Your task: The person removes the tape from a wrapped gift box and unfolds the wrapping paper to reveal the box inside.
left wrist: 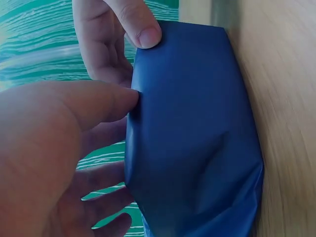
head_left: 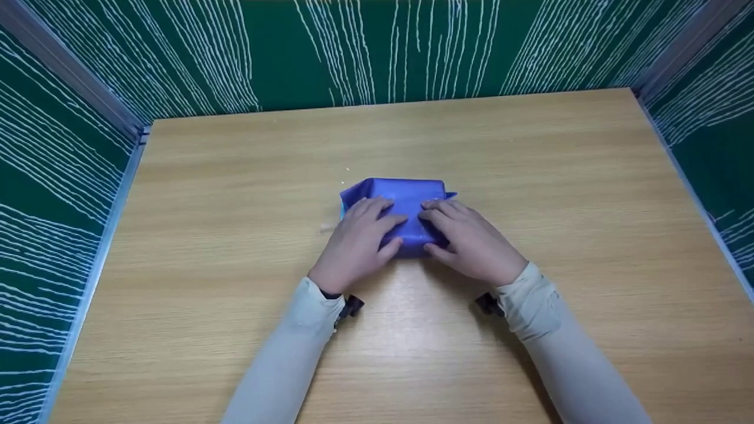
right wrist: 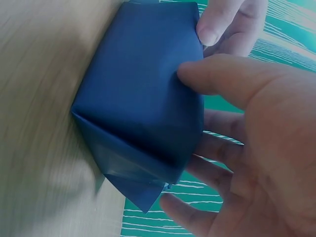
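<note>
A block-shaped package in blue-violet wrapping point(head_left: 406, 189) lies on the wooden table, its loose ends jutting out left and right. On its left part rests my left hand point(head_left: 357, 235), fingers laid over the top and thumb against the near edge. My right hand point(head_left: 474, 238) presses the right part in the same way, fingers spread on top. From the left wrist, the wrapping point(left wrist: 192, 118) looks smooth on the near side and creased toward the end. In the right wrist view a folded, pointed flap point(right wrist: 140, 190) sticks out of the package's end.
The wooden table point(head_left: 235, 194) reaches to green panels point(head_left: 377, 53) with white streaks at the back and sides. A small pale, see-through scrap point(head_left: 327, 227) lies left of the package. Tiny white specks point(head_left: 346, 169) dot the wood behind it.
</note>
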Motion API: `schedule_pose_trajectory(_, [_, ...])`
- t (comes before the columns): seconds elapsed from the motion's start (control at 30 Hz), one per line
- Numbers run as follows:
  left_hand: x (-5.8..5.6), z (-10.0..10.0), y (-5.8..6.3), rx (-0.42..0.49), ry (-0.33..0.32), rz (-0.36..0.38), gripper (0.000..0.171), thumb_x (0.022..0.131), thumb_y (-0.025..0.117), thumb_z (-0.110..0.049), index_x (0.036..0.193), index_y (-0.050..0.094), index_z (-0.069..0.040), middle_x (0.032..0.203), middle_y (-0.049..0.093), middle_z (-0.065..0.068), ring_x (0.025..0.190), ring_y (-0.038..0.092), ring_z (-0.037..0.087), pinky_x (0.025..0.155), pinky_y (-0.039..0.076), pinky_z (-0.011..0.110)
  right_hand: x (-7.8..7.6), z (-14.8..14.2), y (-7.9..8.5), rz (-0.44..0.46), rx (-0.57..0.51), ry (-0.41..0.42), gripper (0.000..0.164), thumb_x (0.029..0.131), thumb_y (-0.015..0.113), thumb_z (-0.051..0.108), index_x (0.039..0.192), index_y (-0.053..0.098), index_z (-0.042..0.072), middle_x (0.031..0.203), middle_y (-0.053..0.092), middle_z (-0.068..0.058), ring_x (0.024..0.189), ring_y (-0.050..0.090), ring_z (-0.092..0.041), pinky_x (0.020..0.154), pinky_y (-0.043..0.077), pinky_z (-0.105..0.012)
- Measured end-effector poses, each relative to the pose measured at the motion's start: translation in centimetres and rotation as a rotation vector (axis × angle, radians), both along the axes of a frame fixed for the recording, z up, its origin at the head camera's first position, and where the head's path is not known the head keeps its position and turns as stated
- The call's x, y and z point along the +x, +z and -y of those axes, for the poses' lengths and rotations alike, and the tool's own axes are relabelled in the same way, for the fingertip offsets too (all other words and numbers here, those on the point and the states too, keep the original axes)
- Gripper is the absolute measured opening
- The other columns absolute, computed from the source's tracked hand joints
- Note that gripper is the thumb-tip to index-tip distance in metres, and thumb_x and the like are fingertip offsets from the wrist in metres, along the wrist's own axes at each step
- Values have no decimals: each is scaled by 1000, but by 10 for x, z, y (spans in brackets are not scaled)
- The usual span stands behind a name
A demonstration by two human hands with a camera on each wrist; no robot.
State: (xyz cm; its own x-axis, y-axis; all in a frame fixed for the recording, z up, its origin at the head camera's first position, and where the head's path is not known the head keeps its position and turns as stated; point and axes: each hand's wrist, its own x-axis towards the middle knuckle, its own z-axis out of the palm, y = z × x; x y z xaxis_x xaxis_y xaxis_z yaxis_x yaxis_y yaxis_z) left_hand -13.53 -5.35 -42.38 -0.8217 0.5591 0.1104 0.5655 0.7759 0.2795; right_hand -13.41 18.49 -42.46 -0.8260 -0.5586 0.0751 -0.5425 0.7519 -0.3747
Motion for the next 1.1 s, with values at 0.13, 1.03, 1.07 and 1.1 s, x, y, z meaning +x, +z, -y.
schedule_pose_trajectory(0.13, [0,0,1,6,-2,1,44,105,58,-40,142,64,-17,153,52,10,146,42,28,126,23,44,1,1,0,-27,-12,23,53,97,73,25,141,56,1,150,52,-18,141,46,-37,117,37,-55])
schedule_pose_trajectory(1.03, [8,5,16,11,83,46,35,102,65,-41,124,75,-15,138,60,10,133,51,31,121,31,46,2,-1,8,-113,-62,65,26,96,76,21,115,76,4,108,68,-9,95,62,-23,88,56,-41])
schedule_pose_trajectory(1.07, [7,4,15,14,79,33,34,102,66,-39,123,75,-14,137,61,10,132,51,31,119,34,45,3,-1,8,-117,-64,67,25,96,76,20,115,76,4,107,68,-9,94,62,-23,88,55,-41])
schedule_pose_trajectory(1.1, [7,4,15,22,72,17,32,102,66,-37,121,76,-13,137,61,11,131,52,30,117,36,45,3,-1,8,-125,-67,72,25,95,76,19,114,76,3,107,68,-9,94,62,-24,87,55,-41])
